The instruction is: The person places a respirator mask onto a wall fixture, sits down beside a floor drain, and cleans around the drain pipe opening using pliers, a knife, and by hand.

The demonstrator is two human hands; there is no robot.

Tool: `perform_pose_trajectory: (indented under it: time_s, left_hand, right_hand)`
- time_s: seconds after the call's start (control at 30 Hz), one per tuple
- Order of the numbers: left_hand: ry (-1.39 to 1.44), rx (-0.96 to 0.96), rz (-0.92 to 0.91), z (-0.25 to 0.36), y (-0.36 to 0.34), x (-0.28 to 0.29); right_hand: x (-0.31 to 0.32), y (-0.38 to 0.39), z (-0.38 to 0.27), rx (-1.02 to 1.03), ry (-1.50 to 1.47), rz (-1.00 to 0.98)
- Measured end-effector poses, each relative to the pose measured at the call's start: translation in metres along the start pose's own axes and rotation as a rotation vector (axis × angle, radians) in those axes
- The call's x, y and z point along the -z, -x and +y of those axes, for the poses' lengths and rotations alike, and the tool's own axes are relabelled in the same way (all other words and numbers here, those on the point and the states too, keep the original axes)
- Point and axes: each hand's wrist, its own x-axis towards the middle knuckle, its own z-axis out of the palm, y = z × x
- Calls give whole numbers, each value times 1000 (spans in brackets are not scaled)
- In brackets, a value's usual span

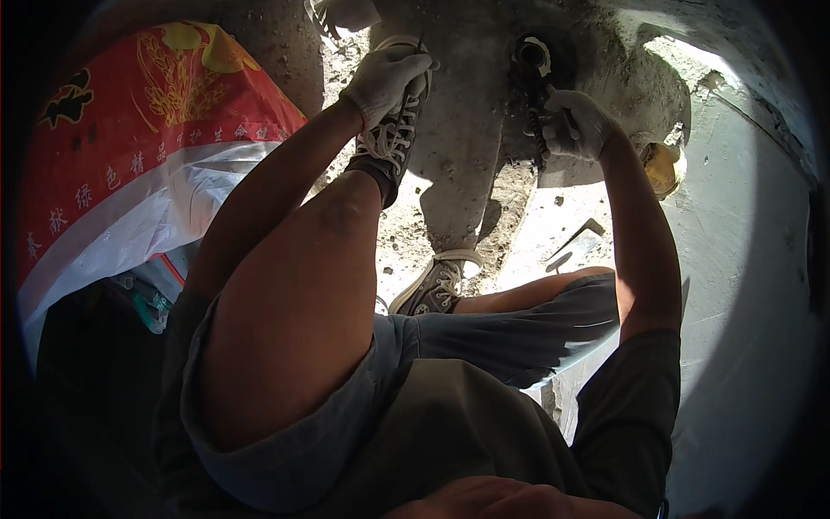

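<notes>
My left hand (pixel 389 80), in a white glove, is closed above the toe of my dark laced sneaker (pixel 391 143). A thin dark stick-like piece (pixel 420 41) pokes up from its fingers; the rest is hidden. My right hand (pixel 577 125), gloved too, has its fingers curled around a dark, ridged, handle-like thing (pixel 538 112) in shadow. At the far end of that thing is a dark round ring (pixel 532 54) with a bright patch inside. Whether the ring and the ridged part are one piece I cannot tell.
On my left lies a red and white plastic sack (pixel 216 86) with a yellow grain print. My other sneaker (pixel 438 285) rests on gritty ground. A flat-bladed tool (pixel 577 244) and a yellowish round object (pixel 661 169) lie near my right arm. A grey wall surface (pixel 735 259) curves along the right.
</notes>
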Motion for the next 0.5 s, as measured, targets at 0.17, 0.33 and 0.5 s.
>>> perform_pose_trajectory:
  time_s: [0.17,0.33,0.5]
  left_hand:
    - [-20,-31,-11,-4,3,4]
    - [-29,-31,-14,-5,2,4]
    - [-38,-19,2,-4,4,4]
  right_hand:
    - [-1,-9,-9,16,101,-103]
    - [4,-20,12,59,-4,-132]
    - [1,-17,29,36,-319,-342]
